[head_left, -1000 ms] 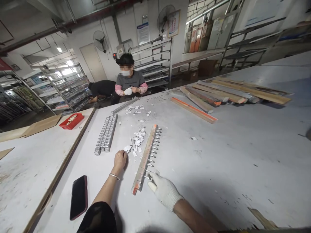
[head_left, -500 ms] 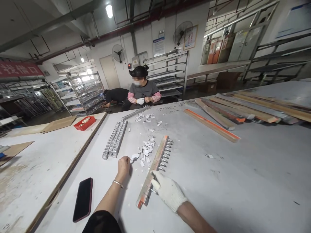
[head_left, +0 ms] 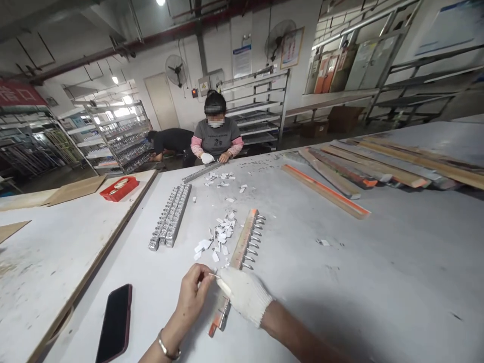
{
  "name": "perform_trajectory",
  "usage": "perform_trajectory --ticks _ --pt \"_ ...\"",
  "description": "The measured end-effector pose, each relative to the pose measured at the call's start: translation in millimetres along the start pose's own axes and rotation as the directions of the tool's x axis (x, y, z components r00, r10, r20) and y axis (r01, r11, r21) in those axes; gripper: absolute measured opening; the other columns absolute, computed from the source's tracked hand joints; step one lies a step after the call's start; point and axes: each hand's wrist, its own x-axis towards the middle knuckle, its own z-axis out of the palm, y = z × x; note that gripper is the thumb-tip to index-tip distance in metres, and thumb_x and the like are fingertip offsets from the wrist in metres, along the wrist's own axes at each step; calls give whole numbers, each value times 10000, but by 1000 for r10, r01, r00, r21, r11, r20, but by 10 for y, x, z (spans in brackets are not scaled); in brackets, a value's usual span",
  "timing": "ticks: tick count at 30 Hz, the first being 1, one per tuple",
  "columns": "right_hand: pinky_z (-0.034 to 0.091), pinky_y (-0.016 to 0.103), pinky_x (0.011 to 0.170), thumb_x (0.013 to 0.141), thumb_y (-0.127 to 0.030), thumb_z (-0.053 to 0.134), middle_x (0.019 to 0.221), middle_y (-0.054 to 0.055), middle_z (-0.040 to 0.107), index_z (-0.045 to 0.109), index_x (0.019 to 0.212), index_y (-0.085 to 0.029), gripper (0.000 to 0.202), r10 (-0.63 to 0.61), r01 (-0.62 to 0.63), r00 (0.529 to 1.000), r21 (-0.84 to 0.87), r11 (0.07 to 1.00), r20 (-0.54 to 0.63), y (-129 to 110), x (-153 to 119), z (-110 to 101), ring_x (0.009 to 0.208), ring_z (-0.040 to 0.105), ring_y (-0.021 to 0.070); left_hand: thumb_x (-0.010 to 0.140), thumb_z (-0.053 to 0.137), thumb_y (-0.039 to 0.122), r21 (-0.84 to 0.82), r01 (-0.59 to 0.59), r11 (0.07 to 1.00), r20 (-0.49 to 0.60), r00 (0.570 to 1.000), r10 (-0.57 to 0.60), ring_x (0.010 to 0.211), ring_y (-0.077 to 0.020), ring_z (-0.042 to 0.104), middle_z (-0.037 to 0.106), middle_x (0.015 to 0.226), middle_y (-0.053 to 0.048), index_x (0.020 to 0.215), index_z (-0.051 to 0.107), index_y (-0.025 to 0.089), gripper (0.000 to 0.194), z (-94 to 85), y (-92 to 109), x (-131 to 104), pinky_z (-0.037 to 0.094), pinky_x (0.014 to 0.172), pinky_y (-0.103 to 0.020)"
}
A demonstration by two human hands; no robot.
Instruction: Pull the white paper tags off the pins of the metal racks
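Observation:
My left hand [head_left: 192, 290], bare with a bracelet at the wrist, is closed in a pinch. A thin white piece shows at its fingertips, beside the gloved thumb. My right hand [head_left: 245, 295], in a white knit glove, is closed over the lower part of an orange-marked wooden bar [head_left: 245, 237]; what its fingers hold is hidden. Small metal parts [head_left: 254, 243] stick out in a row along the bar's right side. Beyond my hands lies a loose pile of small white pieces [head_left: 223, 229].
Left of the pile lie bars packed with silvery parts [head_left: 170, 217]. A phone [head_left: 115, 322] lies near left; a red tray [head_left: 119, 189] sits on the adjoining board. Wooden bars [head_left: 378, 164] are stacked at right. A co-worker [head_left: 216, 133] sits across the table.
My left hand has moved from the white pile toward me, to the gloved hand. My right hand has shifted left over the bar. The co-worker's head has turned down.

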Motion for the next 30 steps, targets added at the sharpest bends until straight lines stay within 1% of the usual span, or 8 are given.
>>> perform_trajectory --ticks 3,7,12,14,16,18,24,30 --pt "455 270 755 1019 -260 404 921 40 738 680 947 -215 289 40 -39 999 171 985 -2 -52 -405 133 842 664 173 989 517 468 -163 208 965 155 971 -183 596 -134 485 526 675 24 816 518 213 308 3 101 -298 415 601 -255" --pt "444 279 743 1046 -358 392 927 38 734 687 1005 -210 333 0 -6 1000 314 949 22 -89 -905 198 822 650 171 970 539 538 -193 236 953 348 924 -158 648 -122 439 505 721 14 774 519 196 394 -1 229 -585 374 621 -246" --pt "410 271 686 1010 -537 472 823 22 701 692 920 -206 407 -113 87 993 405 910 41 -172 -1325 379 739 607 154 828 668 672 -425 620 659 678 701 -222 455 -84 299 343 537 102 785 466 230 489 99 286 -918 320 496 -236" --pt "397 271 664 1002 -557 478 781 31 679 684 870 -187 443 -87 79 996 374 924 5 -246 -1392 481 708 590 151 856 645 654 -393 589 706 604 744 -285 440 -89 318 371 507 100 793 475 230 461 143 302 -1045 326 496 -238" --pt "401 274 673 1014 -533 456 814 53 684 685 880 -174 446 -66 71 997 307 949 -27 -312 -1385 539 734 599 156 935 577 566 -228 415 881 419 858 -296 517 -109 413 480 574 52 801 530 212 382 147 321 -1113 362 560 -246" --pt "414 280 682 1019 -505 442 878 73 705 689 932 -172 424 -92 93 996 240 966 -17 -340 -1309 529 781 626 172 981 510 499 -23 257 966 330 914 -235 586 -126 469 532 636 21 789 570 204 357 110 315 -1084 382 601 -252" --pt "457 311 609 1006 -296 416 838 89 748 669 962 -185 280 282 -285 958 63 956 55 -252 -873 390 744 717 245 1026 348 409 339 156 928 100 975 -200 584 -162 524 589 670 1 860 586 214 350 77 -43 -493 404 606 -281" --pt "530 419 592 876 -83 488 752 182 731 685 869 -93 198 280 -280 957 -9 960 72 -327 -673 457 754 738 363 993 353 330 421 26 907 148 984 -97 655 -199 562 569 691 -29 706 511 236 341 275 -349 -211 434 664 -320"
